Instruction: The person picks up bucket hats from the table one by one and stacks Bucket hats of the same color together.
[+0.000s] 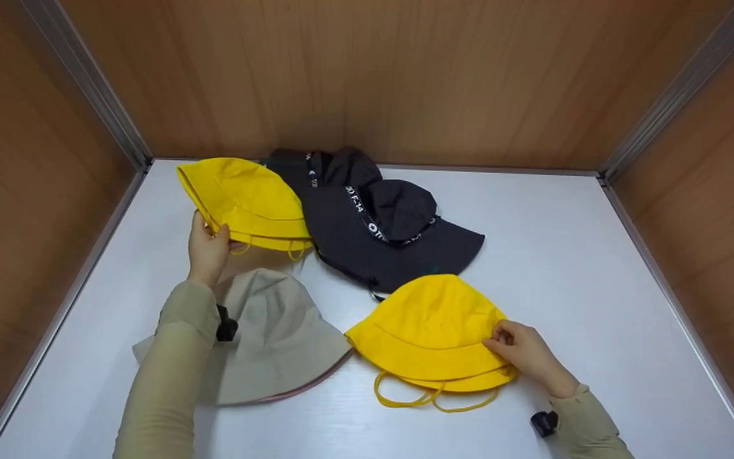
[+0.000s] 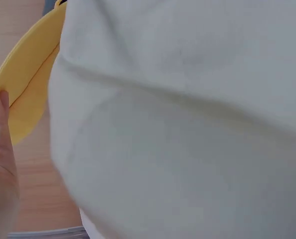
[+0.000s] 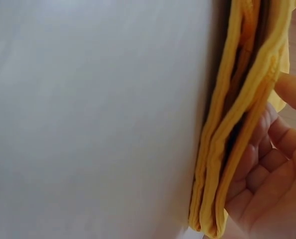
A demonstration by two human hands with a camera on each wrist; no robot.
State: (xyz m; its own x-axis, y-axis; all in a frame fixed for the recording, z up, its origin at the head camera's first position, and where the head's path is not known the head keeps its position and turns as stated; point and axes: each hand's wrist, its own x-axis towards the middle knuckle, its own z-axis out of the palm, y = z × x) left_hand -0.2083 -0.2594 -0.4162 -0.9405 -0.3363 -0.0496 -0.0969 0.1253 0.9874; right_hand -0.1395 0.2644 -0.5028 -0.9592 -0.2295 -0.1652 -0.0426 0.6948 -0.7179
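Plainly, "F-14" [image 1: 355, 199] across dark hat [image 1: 367, 255]; left hand [image 1: 209, 250] pinches far yellow hat [image 1: 246, 201], right hand [image 1: 528, 352] near yellow hat [image 1: 434, 331].

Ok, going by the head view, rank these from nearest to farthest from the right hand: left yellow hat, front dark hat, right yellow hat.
1. Right yellow hat: nearest, pinched at its right end by the right hand.
2. Front dark hat: behind that hat, near the middle.
3. Left yellow hat: farthest, back left, held by the left hand.
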